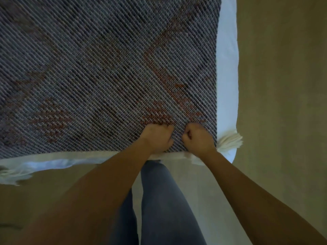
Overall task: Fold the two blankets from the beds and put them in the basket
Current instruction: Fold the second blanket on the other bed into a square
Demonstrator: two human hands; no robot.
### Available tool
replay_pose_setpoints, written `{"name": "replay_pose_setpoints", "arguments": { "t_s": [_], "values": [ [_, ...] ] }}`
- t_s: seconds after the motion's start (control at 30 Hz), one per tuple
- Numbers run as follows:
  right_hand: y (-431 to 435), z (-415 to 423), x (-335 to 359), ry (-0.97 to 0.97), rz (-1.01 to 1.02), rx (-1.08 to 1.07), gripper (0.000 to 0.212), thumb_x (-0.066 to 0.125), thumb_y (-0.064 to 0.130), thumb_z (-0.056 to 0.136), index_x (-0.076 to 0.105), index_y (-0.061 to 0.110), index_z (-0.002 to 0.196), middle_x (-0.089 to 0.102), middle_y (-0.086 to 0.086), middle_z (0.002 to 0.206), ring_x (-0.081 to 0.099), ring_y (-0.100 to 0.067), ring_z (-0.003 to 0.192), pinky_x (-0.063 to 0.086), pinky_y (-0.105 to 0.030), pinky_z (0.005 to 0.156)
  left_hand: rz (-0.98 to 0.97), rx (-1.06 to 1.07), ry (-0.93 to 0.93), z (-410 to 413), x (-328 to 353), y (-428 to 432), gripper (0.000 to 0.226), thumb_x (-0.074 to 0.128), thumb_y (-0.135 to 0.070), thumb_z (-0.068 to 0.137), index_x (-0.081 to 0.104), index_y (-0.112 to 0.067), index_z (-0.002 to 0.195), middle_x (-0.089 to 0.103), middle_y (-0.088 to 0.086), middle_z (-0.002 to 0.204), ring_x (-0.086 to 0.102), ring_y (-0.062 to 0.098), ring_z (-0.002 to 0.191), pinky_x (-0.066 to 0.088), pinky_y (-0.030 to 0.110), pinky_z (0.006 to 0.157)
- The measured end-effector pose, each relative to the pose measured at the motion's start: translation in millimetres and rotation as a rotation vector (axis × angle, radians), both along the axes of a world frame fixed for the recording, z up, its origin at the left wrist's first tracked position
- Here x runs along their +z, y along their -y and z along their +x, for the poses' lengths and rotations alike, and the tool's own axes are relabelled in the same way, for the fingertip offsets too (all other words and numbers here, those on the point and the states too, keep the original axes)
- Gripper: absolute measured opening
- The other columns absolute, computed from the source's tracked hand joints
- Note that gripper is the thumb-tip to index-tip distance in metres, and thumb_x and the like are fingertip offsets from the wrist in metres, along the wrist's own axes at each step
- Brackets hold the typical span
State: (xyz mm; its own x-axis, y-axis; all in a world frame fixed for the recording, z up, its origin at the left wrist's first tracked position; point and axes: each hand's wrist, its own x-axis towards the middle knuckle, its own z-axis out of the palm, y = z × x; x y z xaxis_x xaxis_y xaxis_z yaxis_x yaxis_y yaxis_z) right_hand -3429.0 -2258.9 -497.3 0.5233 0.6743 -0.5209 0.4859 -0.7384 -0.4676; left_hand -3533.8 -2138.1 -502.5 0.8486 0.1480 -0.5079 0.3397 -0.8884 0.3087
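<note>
A woven blue-grey blanket (106,68) with rust-red patches lies spread flat over a bed with a white sheet (226,85). White tassels hang at its near corners, one at the right (230,141) and one at the lower left (10,174). My left hand (158,137) and my right hand (198,137) sit close together on the blanket's near edge, toward its right corner. Both have their fingers curled into the weave, gripping the fabric. The basket is not in view.
Beige floor (283,103) runs along the right side of the bed and in front of it. My legs in dark trousers (159,200) stand against the bed's near edge.
</note>
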Motion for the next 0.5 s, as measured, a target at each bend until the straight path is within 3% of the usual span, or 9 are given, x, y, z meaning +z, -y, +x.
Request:
{"name": "replay_pose_setpoints", "arguments": {
  "t_s": [0.13, 0.27, 0.33, 0.4, 0.47, 0.5],
  "values": [
    [-7, 36, -3, 0.160, 0.033, -0.363, 0.041, 0.064, 0.025, 0.079, 0.051, 0.001, 0.110, 0.051, -0.020, 0.111, 0.046, -0.034, 0.104, 0.040, -0.042, 0.085, 0.015, 0.101, 0.018, 53, 4, -19, 0.029, 0.036, -0.031, 0.096, 0.044, -0.010, 0.114, 0.059, 0.011, 0.105, 0.060, 0.030, 0.087, 0.039, 0.033, 0.063],
    [-16, 64, -7, -0.007, -0.046, -0.803, 0.071, 0.071, 0.040, 0.075, 0.040, 0.007, 0.129, 0.044, -0.018, 0.129, 0.042, -0.035, 0.118, 0.038, -0.045, 0.097, 0.046, 0.233, -0.003, 112, 9, -35, 0.032, 0.036, -0.034, 0.096, 0.046, -0.009, 0.114, 0.055, 0.012, 0.113, 0.058, 0.031, 0.096, 0.041, 0.036, 0.070],
    [-15, 75, -5, -0.277, 0.028, -0.977, 0.058, 0.072, 0.036, 0.076, 0.044, 0.009, 0.120, 0.051, -0.016, 0.124, 0.053, -0.030, 0.107, 0.048, -0.042, 0.091, 0.070, 0.321, -0.020, 140, 14, -38, 0.041, 0.037, -0.041, 0.095, 0.046, -0.008, 0.120, 0.053, 0.014, 0.120, 0.055, 0.032, 0.103, 0.043, 0.039, 0.078],
    [-14, 79, 3, -0.508, 0.108, -0.986, 0.033, 0.070, 0.028, 0.080, 0.053, 0.010, 0.102, 0.062, -0.015, 0.110, 0.062, -0.023, 0.087, 0.054, -0.036, 0.074, 0.037, 0.408, -0.073, 165, 17, -36, 0.066, 0.040, -0.054, 0.091, 0.034, -0.006, 0.135, 0.043, 0.018, 0.135, 0.047, 0.036, 0.118, 0.042, 0.046, 0.091],
    [-16, 75, 10, -0.545, 0.136, -0.855, 0.014, 0.065, 0.023, 0.083, 0.062, 0.010, 0.085, 0.069, -0.015, 0.095, 0.064, -0.023, 0.075, 0.054, -0.035, 0.069, -0.007, 0.468, -0.127, 183, 21, -30, 0.090, 0.044, -0.067, 0.083, 0.019, -0.006, 0.143, 0.030, 0.020, 0.145, 0.039, 0.040, 0.127, 0.039, 0.050, 0.098],
    [-20, 70, 13, -0.517, 0.146, -0.793, 0.015, 0.062, 0.024, 0.085, 0.062, 0.010, 0.079, 0.069, -0.013, 0.087, 0.063, -0.023, 0.073, 0.052, -0.037, 0.070, -0.024, 0.502, -0.156, 189, 22, -26, 0.096, 0.047, -0.069, 0.079, 0.017, -0.006, 0.144, 0.027, 0.021, 0.146, 0.037, 0.041, 0.128, 0.038, 0.051, 0.099]
  ]
}}
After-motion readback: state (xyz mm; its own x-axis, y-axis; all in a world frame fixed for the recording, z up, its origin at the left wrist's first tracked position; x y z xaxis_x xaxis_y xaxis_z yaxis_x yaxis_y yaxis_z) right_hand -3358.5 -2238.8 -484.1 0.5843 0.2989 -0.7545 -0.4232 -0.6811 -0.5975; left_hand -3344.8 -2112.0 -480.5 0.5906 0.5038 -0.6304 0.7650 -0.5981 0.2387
